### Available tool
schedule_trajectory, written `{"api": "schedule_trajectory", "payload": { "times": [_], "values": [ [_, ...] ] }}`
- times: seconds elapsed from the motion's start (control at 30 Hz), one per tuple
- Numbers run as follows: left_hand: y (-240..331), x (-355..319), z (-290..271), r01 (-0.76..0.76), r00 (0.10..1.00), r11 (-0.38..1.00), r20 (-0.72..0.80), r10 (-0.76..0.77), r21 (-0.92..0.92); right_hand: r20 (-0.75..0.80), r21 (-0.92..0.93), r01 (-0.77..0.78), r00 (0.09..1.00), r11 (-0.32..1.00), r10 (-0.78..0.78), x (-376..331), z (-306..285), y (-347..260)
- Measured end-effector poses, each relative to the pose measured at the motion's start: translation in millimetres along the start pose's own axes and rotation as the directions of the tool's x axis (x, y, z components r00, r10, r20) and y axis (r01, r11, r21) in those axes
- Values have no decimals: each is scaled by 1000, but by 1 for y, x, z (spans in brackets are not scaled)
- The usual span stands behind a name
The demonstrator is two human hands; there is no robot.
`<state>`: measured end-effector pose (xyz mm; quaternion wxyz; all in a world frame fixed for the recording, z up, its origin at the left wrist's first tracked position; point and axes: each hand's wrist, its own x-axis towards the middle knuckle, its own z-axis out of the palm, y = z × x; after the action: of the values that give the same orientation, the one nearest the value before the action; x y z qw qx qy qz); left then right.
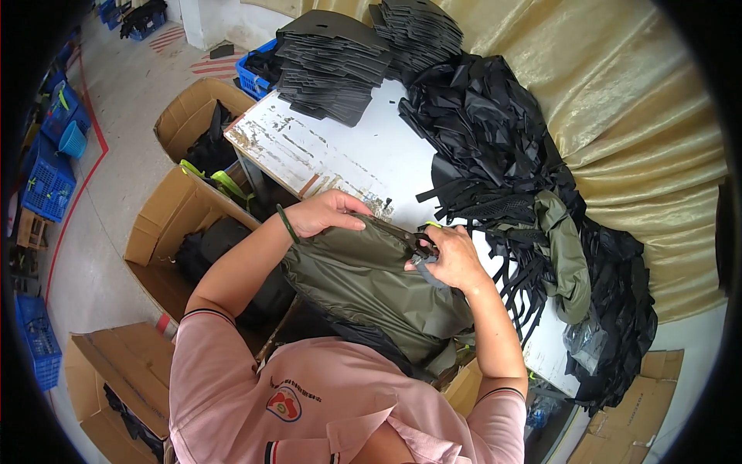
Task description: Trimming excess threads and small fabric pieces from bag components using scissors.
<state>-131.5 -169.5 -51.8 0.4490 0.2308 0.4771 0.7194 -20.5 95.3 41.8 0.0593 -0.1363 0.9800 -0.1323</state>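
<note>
My left hand [328,214] pinches the upper edge of an olive-green fabric piece [363,271], thumb and fingers closed on it. The fabric hangs down in folds in front of my body. In my right hand [456,259] is a pair of dark scissors [422,247], the fingers wrapped round the handles. The blades point left along the fabric's top edge, toward my left hand. Whether they are parted is too small to tell. Something grey shows beneath the right fingers, by the handles.
A worn white table [317,151] stands ahead, bearing stacked dark grey panels [332,66]. Black fabric pieces and straps [479,124] heap along its right side, with another olive piece [563,263]. Open cardboard boxes [154,224] stand at left; a gold curtain [618,116] hangs behind.
</note>
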Motion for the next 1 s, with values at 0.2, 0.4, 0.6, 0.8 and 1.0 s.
{"api": "schedule_trajectory", "payload": {
  "times": [0.2,0.4,0.6,0.8,1.0],
  "values": [
    [1,1,4,-17,999,1000,34,16,20,38,-24,-17,999,1000,18,-1,-5,-3],
    [-1,2,5,-12,1000,999,10,12,45,-4,-34,-11,1000,999,10,-3,-6,3],
    [3,2,9,6,999,999,45,-8,42,20,-73,7,1000,997,-5,-1,-14,-1],
    [12,3,23,-62,998,991,34,58,119,26,333,-93,996,938,90,9,-1,-8],
    [26,-16,83,-451,488,497,-261,833,741,-214,605,90,975,791,53,29,-4,-24]
  ]
}}
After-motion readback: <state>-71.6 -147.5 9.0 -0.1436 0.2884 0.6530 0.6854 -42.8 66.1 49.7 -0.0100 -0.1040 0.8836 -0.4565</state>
